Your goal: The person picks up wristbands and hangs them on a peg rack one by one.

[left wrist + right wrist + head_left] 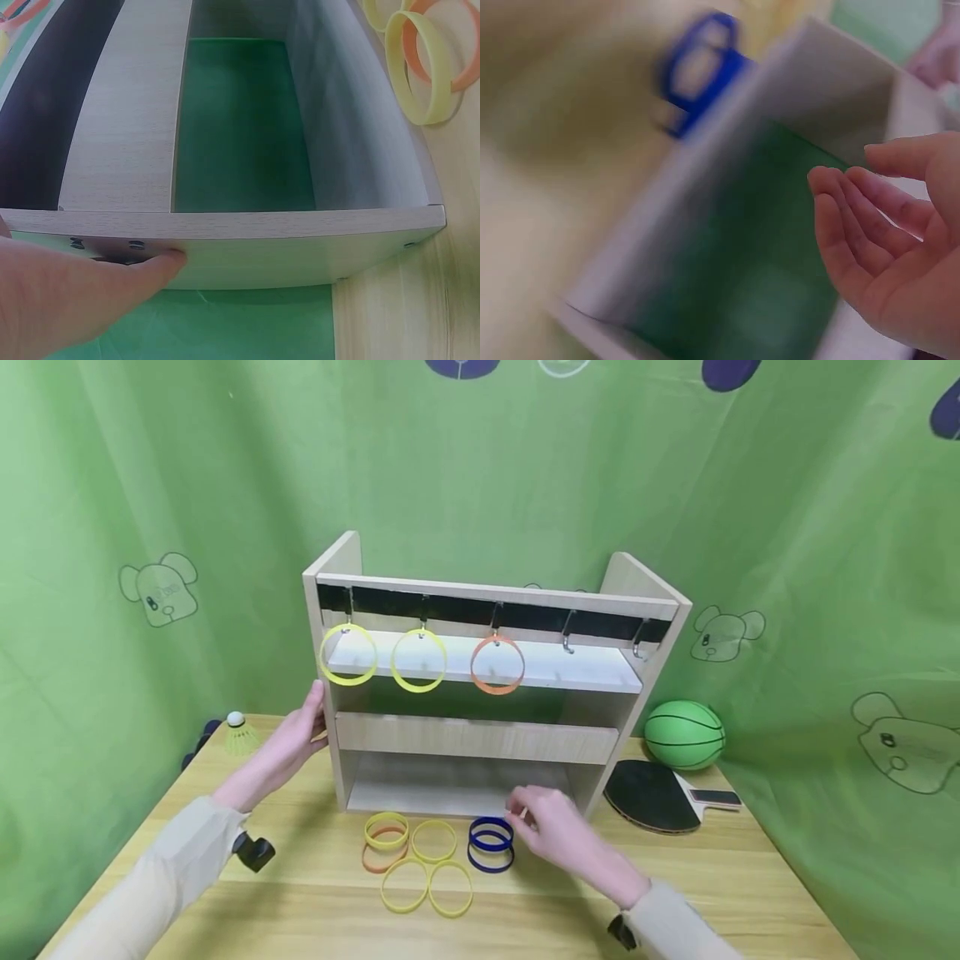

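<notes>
A small pale wooden shelf unit (pixel 480 739) stands on the table, its black strip carrying several metal hooks. Two yellow rings (pixel 348 681) and one orange ring (pixel 497 690) hang from the hooks on the left; the two right hooks (pixel 567 631) bear nothing. My left hand (pixel 296 731) rests against the unit's left side panel, thumb extended along it in the left wrist view. Just right of the stacked blue rings (pixel 491 847) is my right hand (pixel 551 827), fingers loosely bent, with nothing between them in the right wrist view.
Several yellow rings (pixel 405 910) and an orange ring (pixel 385 869) lie in front of the unit. At right are a black table tennis bat (pixel 651 796) and a green ball (pixel 684 735). A shuttlecock (pixel 240 735) stands at left. Green curtain surrounds the table.
</notes>
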### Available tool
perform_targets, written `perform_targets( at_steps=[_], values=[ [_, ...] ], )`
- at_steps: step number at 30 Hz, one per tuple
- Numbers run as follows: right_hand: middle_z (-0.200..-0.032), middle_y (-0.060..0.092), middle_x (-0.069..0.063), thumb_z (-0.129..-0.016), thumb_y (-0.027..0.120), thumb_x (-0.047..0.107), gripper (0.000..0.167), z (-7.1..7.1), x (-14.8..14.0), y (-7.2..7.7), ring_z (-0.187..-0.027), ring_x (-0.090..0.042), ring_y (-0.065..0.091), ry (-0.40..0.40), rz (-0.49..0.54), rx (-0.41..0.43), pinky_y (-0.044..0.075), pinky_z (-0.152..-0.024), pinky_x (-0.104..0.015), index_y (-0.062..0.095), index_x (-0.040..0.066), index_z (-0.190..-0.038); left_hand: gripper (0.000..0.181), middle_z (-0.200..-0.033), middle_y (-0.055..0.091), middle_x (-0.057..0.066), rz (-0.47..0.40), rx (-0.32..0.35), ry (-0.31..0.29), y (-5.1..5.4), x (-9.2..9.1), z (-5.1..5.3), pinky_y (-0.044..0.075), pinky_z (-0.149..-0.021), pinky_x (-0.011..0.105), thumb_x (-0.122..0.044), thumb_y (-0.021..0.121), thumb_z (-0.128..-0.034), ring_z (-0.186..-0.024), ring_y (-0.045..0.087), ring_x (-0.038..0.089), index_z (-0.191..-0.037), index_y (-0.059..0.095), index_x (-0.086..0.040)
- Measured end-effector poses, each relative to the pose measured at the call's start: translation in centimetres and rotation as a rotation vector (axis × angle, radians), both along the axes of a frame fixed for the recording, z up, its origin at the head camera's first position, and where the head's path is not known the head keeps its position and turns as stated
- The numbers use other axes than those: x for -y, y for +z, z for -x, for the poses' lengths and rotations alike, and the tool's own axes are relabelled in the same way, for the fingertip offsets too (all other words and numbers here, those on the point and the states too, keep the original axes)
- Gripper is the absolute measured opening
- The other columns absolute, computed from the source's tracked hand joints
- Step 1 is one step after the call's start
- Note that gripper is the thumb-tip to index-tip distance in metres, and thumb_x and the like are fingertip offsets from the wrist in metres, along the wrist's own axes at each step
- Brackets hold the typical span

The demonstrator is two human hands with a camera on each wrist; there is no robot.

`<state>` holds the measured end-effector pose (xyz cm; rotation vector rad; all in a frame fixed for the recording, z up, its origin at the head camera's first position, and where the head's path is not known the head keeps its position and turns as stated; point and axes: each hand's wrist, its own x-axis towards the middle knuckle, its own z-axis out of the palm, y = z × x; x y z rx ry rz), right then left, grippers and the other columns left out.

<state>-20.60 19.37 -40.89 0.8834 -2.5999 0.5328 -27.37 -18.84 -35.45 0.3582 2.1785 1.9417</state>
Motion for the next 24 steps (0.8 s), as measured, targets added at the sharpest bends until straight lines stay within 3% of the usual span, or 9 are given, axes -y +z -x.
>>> perform_targets(
  at_steps=[4, 9, 18, 24],
  values=[
    [-0.073, 0.07, -0.003, -0.083, 0.072, 0.001, 0.009, 1.0, -0.4, -3.7, -0.062, -0.005, 0.061, -0.043, 0.022, 0.076, 0.051, -0.054, -0.012, 0.067, 0.008, -0.081, 0.093, -0.164, 0.004, 0.03, -0.005, 0.002, 0.004, 0.0, 0.0, 0.0, 0.009, -0.127, 0.059, -0.068, 0.012, -0.0988, -0.154, 0.005, 0.045, -0.157, 0.004, 0.003],
    [-0.063, 0.062, 0.003, -0.084, 0.074, 0.007, 0.012, 2.0, -1.0, -6.0, -0.053, 0.001, 0.046, -0.126, 0.028, 0.113, 0.04, -0.047, -0.013, 0.065, 0.01, -0.076, 0.094, -0.164, 0.004, 0.029, 0.001, 0.002, 0.008, 0.1, -0.1, 0.0, 0.01, -0.127, 0.059, -0.07, 0.013, -0.0981, -0.154, 0.005, 0.045, -0.158, 0.003, 0.002],
    [-0.055, 0.05, 0.01, -0.09, 0.072, 0.024, 0.032, 3.0, -1.4, -6.8, -0.048, 0.0, 0.036, -0.183, 0.025, 0.286, 0.031, -0.045, -0.015, 0.057, 0.015, -0.064, 0.093, -0.165, 0.005, 0.028, 0.004, 0.007, 0.003, -0.2, 0.0, 0.1, 0.01, -0.127, 0.058, -0.07, 0.012, -0.0981, -0.154, 0.005, 0.043, -0.158, 0.005, 0.001],
    [-0.057, 0.053, 0.008, -0.09, 0.071, 0.022, 0.028, 3.5, -1.3, -6.6, -0.05, 0.0, 0.04, -0.157, 0.019, 0.345, 0.032, -0.047, -0.015, 0.059, 0.013, -0.066, 0.094, -0.165, 0.003, 0.028, 0.004, 0.005, 0.006, -0.2, 0.0, 0.2, 0.009, -0.127, 0.058, -0.07, 0.012, -0.0977, -0.154, 0.004, 0.044, -0.158, 0.003, 0.001]
  ],
)
